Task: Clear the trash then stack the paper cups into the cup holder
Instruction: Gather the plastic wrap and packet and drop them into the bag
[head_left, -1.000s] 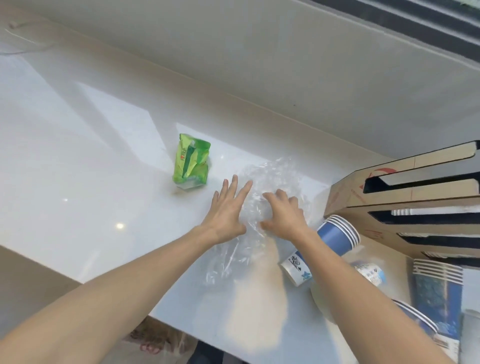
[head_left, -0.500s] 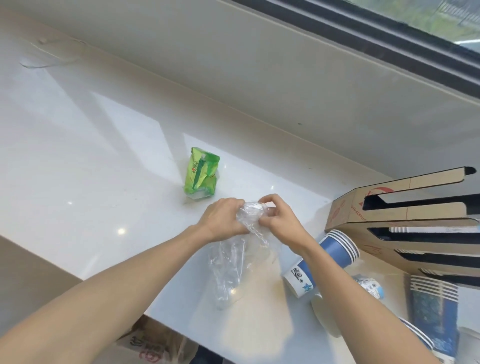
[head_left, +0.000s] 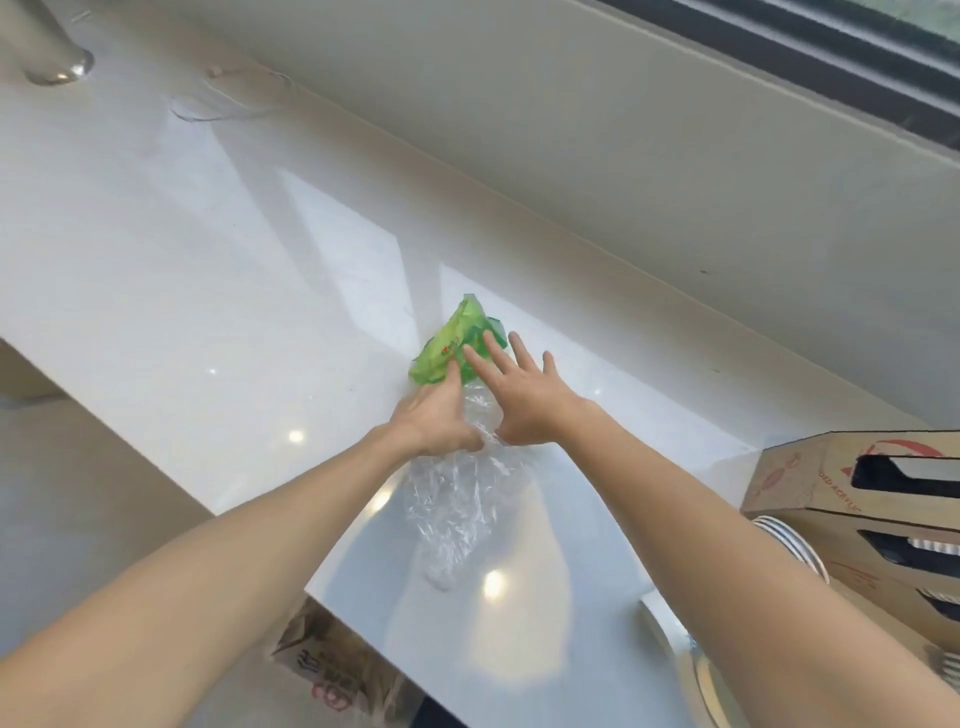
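On the white bench (head_left: 208, 270), the left hand (head_left: 436, 415) pinches the top of a clear plastic bag (head_left: 457, 509), which trails toward the near edge. The right hand (head_left: 519, 395) has its fingers (head_left: 522, 351) spread apart; the two on the left lie on a crumpled green wrapper (head_left: 452, 348), the others just beside it. A cardboard cup holder (head_left: 831, 483) lies well apart at the right.

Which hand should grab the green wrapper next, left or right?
Right. The right hand is open, fingers spread over the green wrapper. The left hand is pinching the clear plastic bag, so it looks occupied.
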